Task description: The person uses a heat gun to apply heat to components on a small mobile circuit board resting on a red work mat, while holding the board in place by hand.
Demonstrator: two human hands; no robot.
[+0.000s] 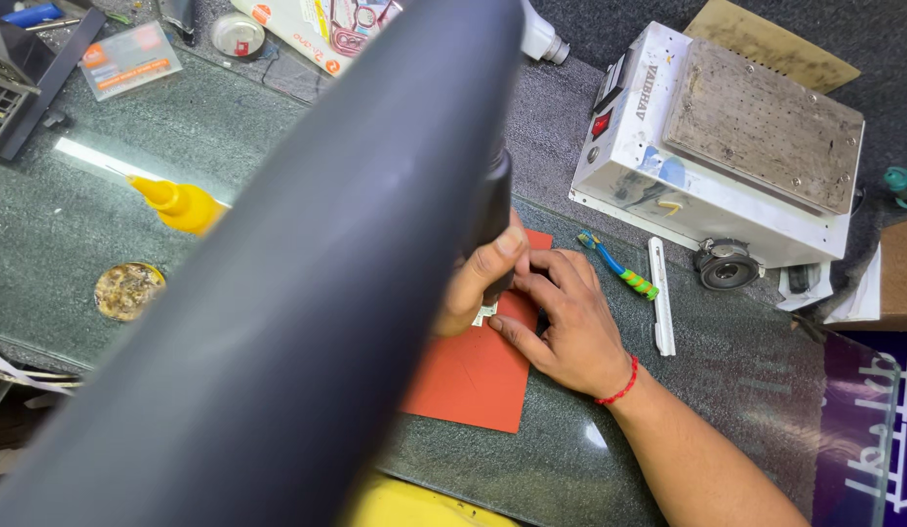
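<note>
Tech 1: Nearest the camera, a large dark grey tube runs blurred from the lower left up to the top centre, covering much of the bench. State the hand positions.

Tech 2: Left hand shows only partly, from behind the tube. Its thumb and fingers are curled together around a black cylindrical tool, which stands nearly upright with its lower end over a small metallic part. Right hand enters from the lower right, forearm angled up and to the left, palm down, wrist carrying a red thread band.

Tech 1: Right-hand finger state?

Tech 2: Fingers are bent and close together, tips pressed down just beside the small part and touching the left hand. Whether they pinch the part cannot be told.

Tech 1: Location of the part?

Tech 2: It lies on an orange mat on the grey stone bench top, between the two hands.

Tech 1: Surroundings?

Tech 2: A green-and-blue brush and a white strip tool lie right of the hand. A white heating-plate box stands behind them. A yellow nozzle bottle and a round tin sit to the left.
</note>
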